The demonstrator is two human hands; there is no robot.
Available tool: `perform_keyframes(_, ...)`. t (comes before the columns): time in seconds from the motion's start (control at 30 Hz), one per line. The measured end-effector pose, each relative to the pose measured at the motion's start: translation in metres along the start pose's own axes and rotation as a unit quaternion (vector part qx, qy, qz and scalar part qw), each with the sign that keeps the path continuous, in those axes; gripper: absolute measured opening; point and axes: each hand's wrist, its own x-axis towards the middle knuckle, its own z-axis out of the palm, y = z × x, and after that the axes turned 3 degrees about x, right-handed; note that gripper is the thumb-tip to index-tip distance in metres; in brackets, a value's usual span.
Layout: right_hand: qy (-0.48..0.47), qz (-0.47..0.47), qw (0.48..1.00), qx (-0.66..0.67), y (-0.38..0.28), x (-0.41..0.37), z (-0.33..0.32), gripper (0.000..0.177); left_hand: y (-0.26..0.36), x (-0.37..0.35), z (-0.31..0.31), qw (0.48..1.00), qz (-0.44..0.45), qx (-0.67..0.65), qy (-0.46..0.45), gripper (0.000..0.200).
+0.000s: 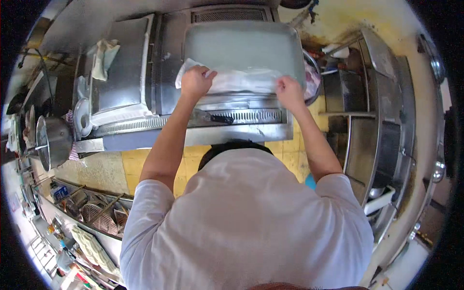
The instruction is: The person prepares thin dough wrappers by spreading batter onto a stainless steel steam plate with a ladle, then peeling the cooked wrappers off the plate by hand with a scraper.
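Note:
In front of me a large, pale, shallow tray [244,46] lies on the steel counter. A thin whitish plastic sheet [241,79] stretches along its near side, bunched up at the left end. My left hand [197,82] is closed, pinching the sheet near the tray's left corner. At the right end, my right hand [290,92] has its fingers closed on the sheet's edge by the tray's near right corner. Between my forearms, a black-handled knife [221,119] rests on the slotted steel strip at the counter's front.
Beside the tray's right edge stands a metal bowl [315,89] with pinkish contents. A steel-lidded unit [121,63] sits to the left, a crumpled cloth [105,59] on it. A steel pot [52,142] is farther left. Steel shelving [362,140] lines the right.

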Motion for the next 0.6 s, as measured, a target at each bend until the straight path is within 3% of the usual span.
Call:
perform_keyframes(0.03, -0.116, 0.096, 0.986, 0.07, -0.004, -0.016, 0.001, 0.028, -0.004, -0.003, 0.011, 0.999, -0.014, 0.016, -0.047, 0.035)
perform_keyframes(0.1, -0.187, 0.076, 0.975, 0.09, -0.015, -0.059, 0.007, 0.04, -0.01, -0.008, 0.026, 0.991, -0.034, 0.038, -0.122, 0.036)
perform_keyframes(0.13, -0.188, 0.081, 0.975, 0.089, -0.013, -0.079, 0.013, 0.04, -0.013, -0.008, 0.032, 0.991, -0.034, 0.035, -0.126, 0.036)
perform_keyframes(0.2, -0.126, -0.1, 0.974, -0.157, -0.002, -0.112, 0.033, 0.045, -0.017, -0.009, 0.038, 0.992, -0.032, 0.019, -0.122, 0.037)
perform_keyframes(0.23, -0.125, -0.098, 0.975, -0.157, 0.008, -0.117, 0.04, 0.045, -0.018, -0.008, 0.039, 0.992, -0.03, 0.019, -0.124, 0.037)
perform_keyframes(0.33, -0.114, -0.055, 0.98, -0.154, 0.034, -0.114, 0.043, 0.046, -0.016, -0.003, 0.041, 0.982, -0.065, 0.043, -0.17, 0.041)
perform_keyframes(0.4, -0.055, 0.085, 0.989, -0.105, 0.042, -0.104, 0.041, 0.044, -0.015, -0.002, 0.042, 0.979, -0.09, 0.048, -0.176, 0.044)
perform_keyframes(0.47, -0.022, 0.101, 0.993, -0.061, 0.04, -0.099, 0.038, 0.038, -0.013, -0.001, 0.043, 0.981, -0.088, 0.052, -0.166, 0.044)
perform_keyframes(0.57, -0.032, 0.143, 0.989, 0.005, 0.0, -0.081, 0.013, 0.044, -0.02, 0.0, 0.049, 0.983, -0.065, 0.062, -0.159, 0.044)
perform_keyframes(0.6, -0.154, 0.144, 0.977, -0.011, -0.019, -0.076, 0.006, 0.05, -0.024, 0.001, 0.052, 0.984, -0.043, 0.07, -0.16, 0.044)
